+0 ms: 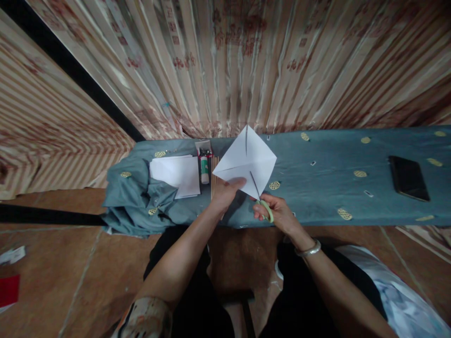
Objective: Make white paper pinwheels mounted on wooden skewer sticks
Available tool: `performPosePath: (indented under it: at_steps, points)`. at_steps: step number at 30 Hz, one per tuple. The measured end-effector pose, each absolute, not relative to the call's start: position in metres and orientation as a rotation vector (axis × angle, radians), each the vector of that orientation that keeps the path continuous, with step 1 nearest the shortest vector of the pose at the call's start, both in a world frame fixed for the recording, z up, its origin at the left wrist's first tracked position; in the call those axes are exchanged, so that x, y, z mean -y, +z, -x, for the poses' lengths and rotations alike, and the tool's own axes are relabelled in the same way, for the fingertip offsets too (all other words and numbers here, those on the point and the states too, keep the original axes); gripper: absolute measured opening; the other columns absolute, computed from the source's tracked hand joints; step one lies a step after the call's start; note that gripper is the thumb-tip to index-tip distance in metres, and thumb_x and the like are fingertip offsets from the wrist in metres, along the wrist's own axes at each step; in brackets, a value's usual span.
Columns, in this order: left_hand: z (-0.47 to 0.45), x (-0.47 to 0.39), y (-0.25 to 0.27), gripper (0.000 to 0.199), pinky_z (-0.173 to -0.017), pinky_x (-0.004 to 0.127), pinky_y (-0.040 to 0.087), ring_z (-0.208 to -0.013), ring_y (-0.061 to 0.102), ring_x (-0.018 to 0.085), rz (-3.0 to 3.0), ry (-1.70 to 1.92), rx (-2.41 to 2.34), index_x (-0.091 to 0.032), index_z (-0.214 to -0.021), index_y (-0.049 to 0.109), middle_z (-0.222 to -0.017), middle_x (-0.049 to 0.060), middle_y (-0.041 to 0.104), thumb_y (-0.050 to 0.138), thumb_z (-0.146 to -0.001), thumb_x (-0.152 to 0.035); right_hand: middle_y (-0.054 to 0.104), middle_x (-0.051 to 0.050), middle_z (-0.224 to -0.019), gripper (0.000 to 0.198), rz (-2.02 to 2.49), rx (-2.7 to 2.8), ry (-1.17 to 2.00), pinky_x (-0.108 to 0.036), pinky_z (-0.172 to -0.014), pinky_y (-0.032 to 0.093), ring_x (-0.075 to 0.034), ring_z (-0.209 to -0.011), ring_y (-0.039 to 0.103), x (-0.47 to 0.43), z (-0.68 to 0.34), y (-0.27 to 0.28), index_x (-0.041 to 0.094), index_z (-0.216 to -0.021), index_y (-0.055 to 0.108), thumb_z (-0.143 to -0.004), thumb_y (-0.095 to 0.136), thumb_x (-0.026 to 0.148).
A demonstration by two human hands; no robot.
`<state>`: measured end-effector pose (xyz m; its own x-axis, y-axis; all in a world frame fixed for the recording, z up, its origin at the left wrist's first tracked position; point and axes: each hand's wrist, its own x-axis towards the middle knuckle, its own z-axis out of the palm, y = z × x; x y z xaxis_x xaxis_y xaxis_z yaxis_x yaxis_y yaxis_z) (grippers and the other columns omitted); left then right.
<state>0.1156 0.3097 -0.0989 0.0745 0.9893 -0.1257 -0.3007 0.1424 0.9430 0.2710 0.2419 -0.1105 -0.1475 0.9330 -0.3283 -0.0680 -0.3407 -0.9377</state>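
Paper square point(262, 162): white, turned like a diamond, at the centre of the frame, held above the cloth; dark lines run inward from its top and left corners, cuts or marks, cannot tell which.
Far edge: the upper corner of the square reaches the foot of the striped curtain point(246, 70), which fills the top of the frame.
Near edge: the front of the blue-green cloth point(327, 178) runs across below the centre, just under both hands.
Left side: tight; wooden sticks point(213, 180) lie just beside the square's left corner, then a glue stick point(204, 171), a small box point(203, 145) behind it, and a stack of white sheets point(183, 173).
Right side: the wider room; patterned cloth stretches from the square to a black phone-like device point(408, 178) at the right of the frame.
Left hand point(226, 192): closed on the lower left edge of the square, thumb flat on top; the other fingers are mostly hidden.
Right hand point(276, 211): fingers curled round the light green handles of scissors point(269, 213), below the square's bottom corner.
Blades: a dark strip rises from the handles over the paper; how far they part cannot be told.
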Motion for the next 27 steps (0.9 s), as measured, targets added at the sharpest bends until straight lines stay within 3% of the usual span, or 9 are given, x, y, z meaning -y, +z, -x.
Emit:
performPosePath:
  at_steps: [15,27]
  points:
    - [-0.1183,-0.3116,-0.0979,0.032,-0.078,0.033,0.052,-0.080,0.065,0.020,-0.749,1.224,-0.981,-0.016,-0.080,0.068,-0.087,0.005,0.072,0.079,-0.052,-0.025,0.067,0.001,-0.058,0.053,1.298,1.130,1.655,-0.021,-0.046,0.039,-0.010,-0.049,0.055,-0.2377,-0.2688,-0.1053,0.018,-0.093,0.062,-0.064,0.080,0.058]
    - [-0.1205,-0.3066,-0.0981,0.031,-0.075,0.032,0.050,-0.075,0.063,0.018,-0.868,1.239,-0.929,-0.018,-0.082,0.068,-0.082,0.002,0.071,0.078,-0.053,-0.022,0.062,0.000,-0.054,0.049,1.316,1.235,1.552,-0.023,-0.047,0.041,-0.011,-0.049,0.054,-0.2393,-0.2733,-0.1039,0.020,-0.067,0.060,-0.065,0.074,0.067]
